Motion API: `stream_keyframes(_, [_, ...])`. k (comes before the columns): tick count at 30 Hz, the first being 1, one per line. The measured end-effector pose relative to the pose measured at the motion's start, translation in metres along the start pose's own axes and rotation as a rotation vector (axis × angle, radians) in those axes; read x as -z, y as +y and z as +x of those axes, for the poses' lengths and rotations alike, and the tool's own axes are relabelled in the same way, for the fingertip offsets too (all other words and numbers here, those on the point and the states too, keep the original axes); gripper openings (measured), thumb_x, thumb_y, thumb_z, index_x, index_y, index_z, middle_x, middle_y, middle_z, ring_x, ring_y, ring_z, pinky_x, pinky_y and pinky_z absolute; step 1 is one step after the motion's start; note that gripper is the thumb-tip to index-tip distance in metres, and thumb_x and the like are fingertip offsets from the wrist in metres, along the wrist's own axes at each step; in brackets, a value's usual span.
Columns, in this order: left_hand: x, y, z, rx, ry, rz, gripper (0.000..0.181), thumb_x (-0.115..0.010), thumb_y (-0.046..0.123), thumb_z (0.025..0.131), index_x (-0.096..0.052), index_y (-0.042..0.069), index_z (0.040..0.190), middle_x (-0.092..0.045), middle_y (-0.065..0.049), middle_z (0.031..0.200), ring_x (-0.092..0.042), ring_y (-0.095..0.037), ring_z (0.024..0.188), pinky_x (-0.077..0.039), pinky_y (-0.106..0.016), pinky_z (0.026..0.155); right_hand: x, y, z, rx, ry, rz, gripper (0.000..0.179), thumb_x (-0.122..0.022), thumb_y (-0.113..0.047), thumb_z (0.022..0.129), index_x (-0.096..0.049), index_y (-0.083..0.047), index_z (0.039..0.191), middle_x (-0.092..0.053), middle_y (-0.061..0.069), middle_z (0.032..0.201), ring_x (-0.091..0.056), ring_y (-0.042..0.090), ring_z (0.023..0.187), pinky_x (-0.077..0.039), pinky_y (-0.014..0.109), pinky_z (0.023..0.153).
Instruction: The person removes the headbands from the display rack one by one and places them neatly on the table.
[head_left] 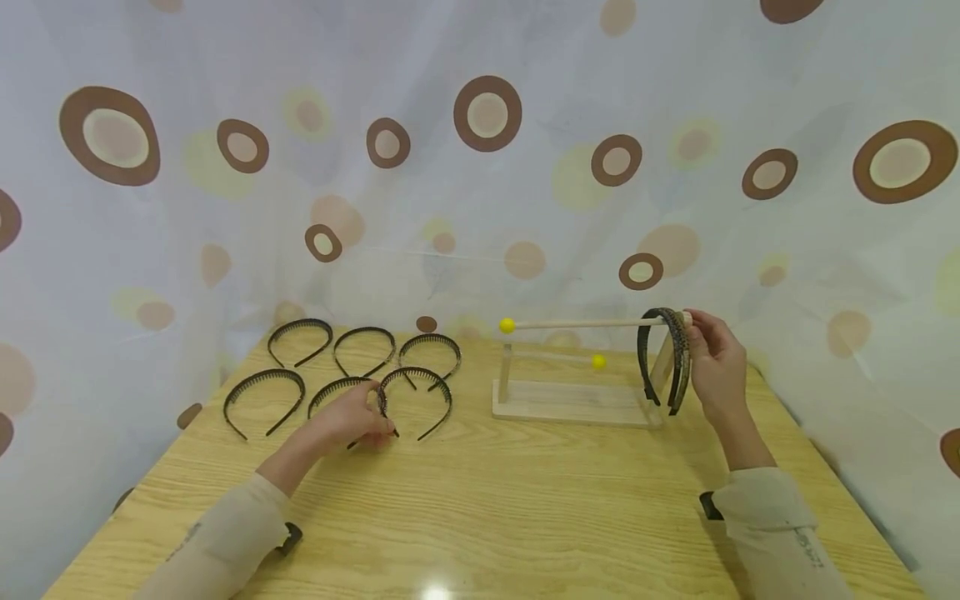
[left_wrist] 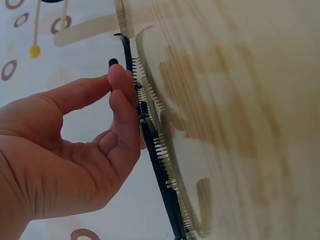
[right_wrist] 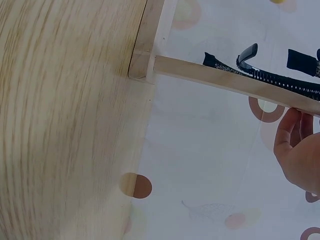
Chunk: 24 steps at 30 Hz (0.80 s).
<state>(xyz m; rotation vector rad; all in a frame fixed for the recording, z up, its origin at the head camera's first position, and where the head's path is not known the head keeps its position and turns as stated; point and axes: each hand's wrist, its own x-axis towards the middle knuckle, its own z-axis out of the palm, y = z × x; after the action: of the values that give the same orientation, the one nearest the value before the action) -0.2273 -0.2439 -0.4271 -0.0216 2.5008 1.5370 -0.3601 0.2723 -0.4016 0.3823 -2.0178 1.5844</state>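
Observation:
My left hand [head_left: 351,418] is at the front row of black toothed headbands, its thumb and fingers pinching the near leg of the rightmost headband [head_left: 417,372]. A dark tip shows by the fingertips in the left wrist view. Beneath this hand lies another headband [head_left: 330,386], partly hidden. Off to the right, my right hand [head_left: 718,367] grips the top of the upright of a wooden stand [head_left: 577,408], where the upper rod [head_left: 585,323] joins it. Dark headbands [head_left: 643,358] hang from that rod beside the fingers. In the right wrist view, fingertips touch the upright [right_wrist: 200,72].
More headbands [head_left: 264,375] lie in two rows on the left of the wooden table [head_left: 480,517]. Yellow balls [head_left: 507,326] cap the stand's two rods; the lower rod is shorter in view. A patterned curtain [head_left: 480,208] surrounds the table's back and sides.

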Motion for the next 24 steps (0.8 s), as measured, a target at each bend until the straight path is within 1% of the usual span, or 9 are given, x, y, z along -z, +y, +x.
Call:
stream_keyframes(2, [0.0014, -0.0017, 0.0000, 0.011, -0.014, 0.030, 0.092, -0.070, 0.003, 0.094, -0.006, -0.006, 0.159, -0.071, -0.017, 0.080, -0.068, -0.028, 0.065, -0.050, -0.033, 0.061, 0.0000, 0.0004, 0.0002, 0.002, 0.000, 0.004, 0.039, -0.053, -0.023, 0.107, -0.059, -0.003, 0.140, -0.062, -0.009, 0.121, -0.055, 0.008, 0.110, -0.044, 0.014, 0.085])
stream_keyframes(4, [0.0020, -0.0029, 0.0003, 0.020, -0.026, 0.056, 0.094, -0.071, 0.005, 0.094, -0.005, -0.005, 0.160, -0.072, -0.016, 0.078, -0.068, -0.027, 0.062, -0.049, -0.032, 0.059, -0.0001, 0.0005, 0.0003, 0.003, 0.000, 0.007, 0.039, -0.053, -0.023, 0.107, -0.059, -0.003, 0.140, -0.063, -0.009, 0.121, -0.055, 0.008, 0.110, -0.044, 0.014, 0.085])
stream_keyframes(8, [0.0019, -0.0044, 0.0020, 0.039, -0.037, 0.071, 0.094, -0.072, 0.006, 0.094, -0.006, -0.004, 0.160, -0.073, -0.012, 0.084, -0.069, -0.027, 0.065, -0.054, -0.034, 0.063, -0.0005, 0.0002, 0.0004, -0.003, 0.006, 0.004, 0.039, -0.053, -0.024, 0.107, -0.059, -0.004, 0.139, -0.063, -0.009, 0.120, -0.055, 0.008, 0.109, -0.044, 0.014, 0.083])
stream_keyframes(12, [0.0022, -0.0039, 0.0026, 0.042, -0.043, 0.076, 0.090, -0.071, 0.009, 0.097, -0.008, -0.003, 0.160, -0.074, -0.009, 0.090, -0.070, -0.027, 0.068, -0.056, -0.036, 0.066, -0.0004, 0.0001, 0.0006, -0.010, 0.017, 0.000, 0.037, -0.054, -0.024, 0.107, -0.061, -0.004, 0.138, -0.063, -0.010, 0.118, -0.056, 0.007, 0.108, -0.044, 0.014, 0.083])
stream_keyframes(15, [0.0019, -0.0034, 0.0022, 0.027, -0.065, 0.067, 0.089, -0.071, 0.011, 0.097, -0.010, -0.004, 0.160, -0.073, -0.010, 0.094, -0.070, -0.027, 0.071, -0.056, -0.037, 0.068, -0.0003, 0.0008, 0.0008, -0.010, 0.019, 0.003, 0.037, -0.054, -0.023, 0.107, -0.061, -0.004, 0.138, -0.064, -0.010, 0.117, -0.056, 0.007, 0.107, -0.044, 0.014, 0.083])
stream_keyframes(19, [0.0010, -0.0022, 0.0015, -0.014, -0.106, 0.028, 0.087, -0.070, 0.011, 0.097, -0.012, -0.005, 0.159, -0.070, -0.015, 0.108, -0.070, -0.029, 0.078, -0.057, -0.039, 0.077, 0.0001, 0.0017, 0.0008, -0.008, 0.013, 0.005, 0.037, -0.054, -0.023, 0.107, -0.061, -0.004, 0.139, -0.063, -0.010, 0.118, -0.056, 0.007, 0.107, -0.044, 0.013, 0.082])
stream_keyframes(21, [0.0005, -0.0015, 0.0011, -0.030, -0.113, 0.024, 0.085, -0.069, 0.011, 0.097, -0.013, -0.006, 0.159, -0.068, -0.016, 0.116, -0.070, -0.030, 0.081, -0.057, -0.041, 0.081, 0.0004, 0.0020, 0.0007, -0.008, 0.011, 0.005, 0.038, -0.054, -0.023, 0.107, -0.060, -0.004, 0.139, -0.063, -0.009, 0.118, -0.056, 0.008, 0.108, -0.044, 0.013, 0.083])
stream_keyframes(24, [0.0003, -0.0008, 0.0011, -0.033, -0.090, 0.035, 0.082, -0.068, 0.012, 0.099, -0.016, -0.006, 0.159, -0.065, -0.019, 0.121, -0.070, -0.030, 0.081, -0.057, -0.041, 0.083, 0.0005, 0.0022, 0.0008, -0.010, 0.012, -0.002, 0.038, -0.054, -0.023, 0.107, -0.060, -0.004, 0.139, -0.063, -0.010, 0.119, -0.056, 0.008, 0.109, -0.044, 0.013, 0.083])
